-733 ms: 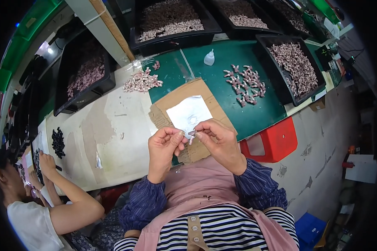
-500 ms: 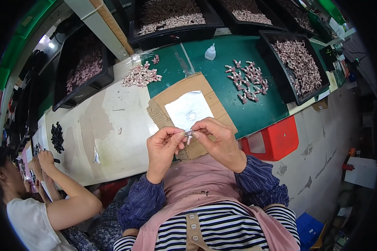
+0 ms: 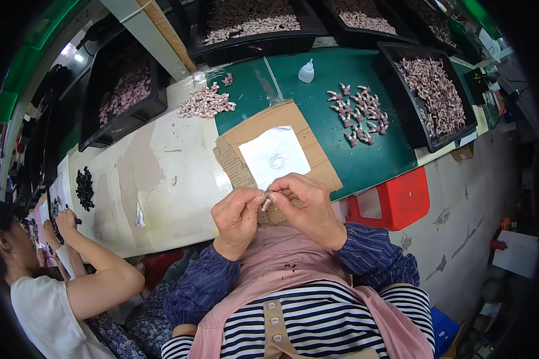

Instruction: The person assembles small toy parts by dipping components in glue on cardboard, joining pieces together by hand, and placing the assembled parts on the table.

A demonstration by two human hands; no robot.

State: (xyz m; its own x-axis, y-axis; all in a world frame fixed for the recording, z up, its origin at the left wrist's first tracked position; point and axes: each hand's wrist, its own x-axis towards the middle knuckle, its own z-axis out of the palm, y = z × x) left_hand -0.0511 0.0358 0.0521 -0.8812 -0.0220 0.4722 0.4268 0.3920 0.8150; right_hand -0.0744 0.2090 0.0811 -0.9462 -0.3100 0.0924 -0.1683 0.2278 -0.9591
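Above the near edge of a cardboard sheet (image 3: 324, 173), both hands pinch one small pinkish-white figurine part (image 3: 266, 204). My left hand (image 3: 238, 216) grips it from the left between thumb and forefinger. From the right, my right hand (image 3: 304, 204) closes on it the same way, so the fingertips nearly meet. Most of the part is covered by the fingers; a pale end pokes out below them. A white paper (image 3: 269, 149) with a smudged spot lies on the cardboard just beyond the hands.
Similar parts lie in a pile (image 3: 206, 103) at left and a spread group (image 3: 359, 115) at right. A dropper bottle (image 3: 306, 72) stands behind. Black bins (image 3: 422, 99) of parts line the back. A red stool (image 3: 404, 200) is at right; a co-worker's arm (image 3: 105, 254) at left.
My fingertips have drawn closer together around the part, and its grey piece is now mostly covered. The whole view has shifted slightly. At left, the co-worker's hands have moved a little.
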